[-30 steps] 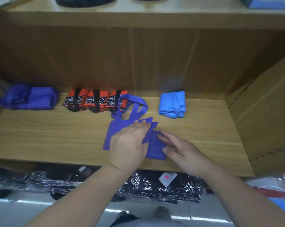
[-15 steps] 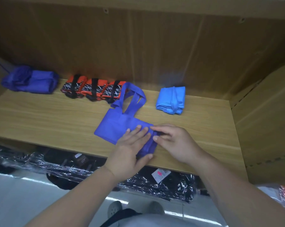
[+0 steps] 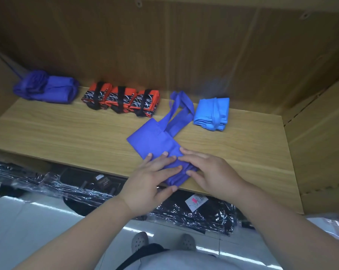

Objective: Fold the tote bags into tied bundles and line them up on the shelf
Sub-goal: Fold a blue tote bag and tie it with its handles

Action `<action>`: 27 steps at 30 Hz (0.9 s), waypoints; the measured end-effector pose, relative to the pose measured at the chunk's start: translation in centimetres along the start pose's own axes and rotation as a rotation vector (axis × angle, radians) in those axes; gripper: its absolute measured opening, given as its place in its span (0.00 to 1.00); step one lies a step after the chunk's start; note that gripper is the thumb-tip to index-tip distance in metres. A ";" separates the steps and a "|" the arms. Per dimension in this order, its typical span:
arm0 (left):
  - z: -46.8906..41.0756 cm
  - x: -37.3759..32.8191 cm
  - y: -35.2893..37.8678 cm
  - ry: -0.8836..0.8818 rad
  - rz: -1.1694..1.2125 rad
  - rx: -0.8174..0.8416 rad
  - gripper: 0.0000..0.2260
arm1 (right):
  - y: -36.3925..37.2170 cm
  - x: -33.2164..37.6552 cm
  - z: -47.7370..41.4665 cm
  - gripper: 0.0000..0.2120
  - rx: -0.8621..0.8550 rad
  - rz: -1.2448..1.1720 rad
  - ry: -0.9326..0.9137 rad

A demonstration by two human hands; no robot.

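Note:
A royal-blue tote bag (image 3: 151,138) lies folded into a narrow strip on the wooden shelf (image 3: 67,133), its handles (image 3: 179,112) stretched toward the back. My left hand (image 3: 151,176) presses flat on the near end of the strip, fingers straight. Beside it, my right hand (image 3: 209,172) rests its fingers on the bunched near end of the bag. At the back stand three red-and-black tied bundles (image 3: 121,101), a light-blue tied bundle (image 3: 211,114) and a purple bundle (image 3: 45,87).
The shelf's right wall (image 3: 320,143) and back panel (image 3: 164,55) close the bay. Plastic-wrapped black goods (image 3: 194,215) lie on the level below the shelf edge. My shoes (image 3: 139,241) show on the pale floor.
Both hands have slid to the bag's near end and pressed it down. The bag's right flap now lies folded over, making a narrower strip. The camera tilted downward.

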State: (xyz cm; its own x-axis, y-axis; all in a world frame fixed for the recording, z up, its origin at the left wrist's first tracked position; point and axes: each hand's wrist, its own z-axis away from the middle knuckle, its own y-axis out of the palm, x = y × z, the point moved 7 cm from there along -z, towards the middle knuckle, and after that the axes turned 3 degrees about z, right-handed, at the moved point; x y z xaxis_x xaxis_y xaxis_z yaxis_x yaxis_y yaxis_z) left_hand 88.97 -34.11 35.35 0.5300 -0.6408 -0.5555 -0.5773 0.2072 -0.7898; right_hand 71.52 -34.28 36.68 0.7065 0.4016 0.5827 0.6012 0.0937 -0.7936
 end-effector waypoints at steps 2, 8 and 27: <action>0.5 0.2 0.1 0.007 0.001 0.071 0.32 | 0.0 0.2 0.5 0.20 0.037 0.049 0.007; 0.4 -0.3 -0.1 0.071 0.061 0.003 0.22 | 1.0 0.7 2.9 0.36 0.157 0.189 -0.002; 0.6 -0.4 -2.6 -0.253 0.691 0.061 0.15 | -1.1 4.6 -0.2 0.43 0.244 0.240 0.031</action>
State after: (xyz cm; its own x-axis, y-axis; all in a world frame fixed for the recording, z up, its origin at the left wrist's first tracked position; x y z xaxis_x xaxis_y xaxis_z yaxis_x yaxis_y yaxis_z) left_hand 90.66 -33.96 37.45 0.1894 -0.1611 -0.9686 -0.7993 0.5476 -0.2474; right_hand 74.22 -32.73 40.29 0.8303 0.4115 0.3759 0.3116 0.2166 -0.9252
